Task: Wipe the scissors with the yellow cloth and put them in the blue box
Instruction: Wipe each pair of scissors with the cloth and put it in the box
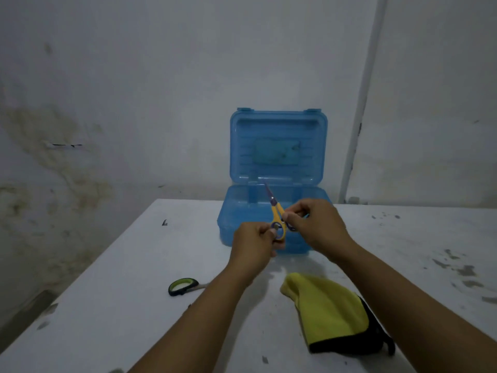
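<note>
Scissors (pixel 277 211), yellow-handled pair, are up in both hands right in front of the blue box (pixel 274 211), tip pointing up and back toward the box's open lid (pixel 278 146). Not in the box yet. Whether they've had their wipe can't be told; cloth (pixel 326 310) lies on the counter (pixel 134 265) nearer the person than the box and a bit right, touched by neither hand. So judging by that, wipe is either done or not begun for this pair, and the drop into the box is left. Nothing inside the box can be made out for sure from here, hands block much of it.

A 2nd pair (pixel 185 286), black w/ green grip, lies on the counter left of the cloth, partly hidden under the left forearm. Looks untouched; prob. needs wipe + boxing too.

Hands: left hand (pixel 255 240) has fingers curled, pinching the lower handle loop. Right hand (pixel 314 224) has thumb and fingers pinching the other handle side, just above and right of the left. Both forearms reach fwd toward the box, wrists raised off the counter.
</note>
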